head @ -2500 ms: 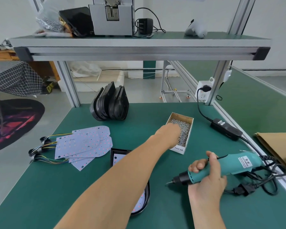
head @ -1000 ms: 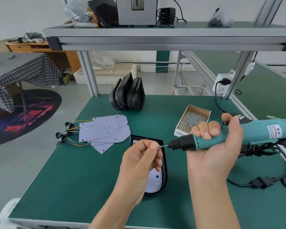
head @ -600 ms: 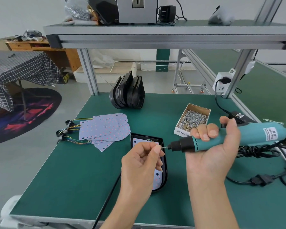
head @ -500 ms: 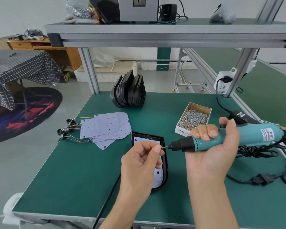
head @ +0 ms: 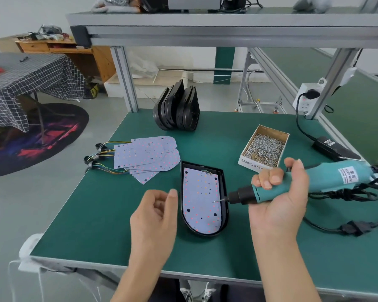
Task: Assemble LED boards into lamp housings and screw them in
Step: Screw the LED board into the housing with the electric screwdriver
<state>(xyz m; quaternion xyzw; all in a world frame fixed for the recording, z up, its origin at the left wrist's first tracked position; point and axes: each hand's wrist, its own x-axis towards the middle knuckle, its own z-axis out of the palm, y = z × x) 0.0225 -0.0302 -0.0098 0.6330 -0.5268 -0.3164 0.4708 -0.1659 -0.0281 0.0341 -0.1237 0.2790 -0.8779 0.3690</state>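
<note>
Since half a second ago, our left hand has drawn back from the driver's tip and now hovers just left of the black D-shaped plastic lamp housing, fingers loosely curled with nothing we can see in them. We cannot tell whether a screw sits on the bit. Our right hand grips the teal electric screwdriver, held nearly level, its thin bit over the right side of the pale lilac LED board seated inside the housing.

We work near the front edge of the green tabletop. Toward the left edge lies a fanned pile of spare LED boards with coloured wires. Near the back edge a row of empty black housings stands on edge. Toward the right edge sits an open cardboard box of silver screws, just behind our right hand, and a black power adapter lies by that edge.
</note>
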